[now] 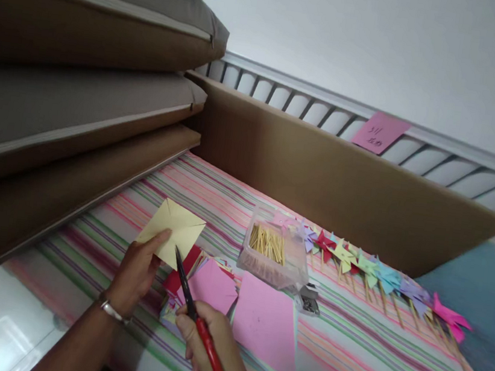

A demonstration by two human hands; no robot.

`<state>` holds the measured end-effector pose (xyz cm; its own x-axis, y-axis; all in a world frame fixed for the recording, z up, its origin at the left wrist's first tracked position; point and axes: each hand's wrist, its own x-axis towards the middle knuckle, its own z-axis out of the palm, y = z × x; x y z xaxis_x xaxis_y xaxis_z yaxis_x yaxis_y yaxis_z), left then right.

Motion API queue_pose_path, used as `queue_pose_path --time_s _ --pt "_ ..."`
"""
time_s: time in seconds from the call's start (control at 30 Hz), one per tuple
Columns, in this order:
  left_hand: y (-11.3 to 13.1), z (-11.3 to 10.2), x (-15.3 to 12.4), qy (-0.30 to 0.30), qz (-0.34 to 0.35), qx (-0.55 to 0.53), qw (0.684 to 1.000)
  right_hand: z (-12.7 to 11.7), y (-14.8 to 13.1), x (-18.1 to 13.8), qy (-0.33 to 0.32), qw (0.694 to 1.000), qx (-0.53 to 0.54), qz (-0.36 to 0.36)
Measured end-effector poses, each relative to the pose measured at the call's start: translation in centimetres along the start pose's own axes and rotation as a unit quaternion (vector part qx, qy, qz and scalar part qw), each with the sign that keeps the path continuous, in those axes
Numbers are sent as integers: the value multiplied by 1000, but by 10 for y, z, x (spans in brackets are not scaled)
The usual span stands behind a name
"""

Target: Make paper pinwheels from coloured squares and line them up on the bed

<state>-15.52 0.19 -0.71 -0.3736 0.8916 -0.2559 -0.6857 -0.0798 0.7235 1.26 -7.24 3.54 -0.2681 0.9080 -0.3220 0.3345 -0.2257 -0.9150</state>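
Between the thumb and fingers of my left hand [138, 268] is a pale yellow paper square [184, 221] with dark diagonal lines running in from its corners. My right hand [213, 342] grips scissors [185, 290] with red handles and a dark, narrow, pointed end. Their tip overlaps the lower right part of the square; whether it touches the paper I cannot tell. Below the hands lies a pile of coloured paper [211, 287], pink on top. Beside it is a larger stack of pink sheets [268, 322].
A clear plastic box [272, 274] holds thin wooden sticks [267, 243]. Finished paper pinwheels [367, 268] lie in a row along the brown board [304, 169]. A small bag [309, 302] with dark bits sits near the box. Thick cushions [80, 102] are stacked at left.
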Motion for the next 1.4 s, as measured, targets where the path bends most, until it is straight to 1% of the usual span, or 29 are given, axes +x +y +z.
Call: queue_pose_path --time_s 0.2,0.4,0.63,1.03,1.23,1.3,1.4 --pt "-3 5 -5 -3 2 -3 1000 1 4 7 -23 999 -9 20" --pt "-3 7 -8 2 6 -15 1000 2 10 9 -12 1000 -1 8" --pt "-5 9 -9 7 9 -33 999 4 10 12 -7 1000 4 -2" --pt "-4 10 -11 -3 17 -33 999 4 15 16 -15 1000 -3 -22" --pt "-5 9 -11 -11 19 -23 999 4 10 12 -25 999 -37 2" --pt "-5 9 -11 -7 15 -21 1000 2 7 11 -19 998 -52 -10" --pt "-5 10 -11 -4 10 -22 1000 -1 7 12 -14 996 -81 -46"
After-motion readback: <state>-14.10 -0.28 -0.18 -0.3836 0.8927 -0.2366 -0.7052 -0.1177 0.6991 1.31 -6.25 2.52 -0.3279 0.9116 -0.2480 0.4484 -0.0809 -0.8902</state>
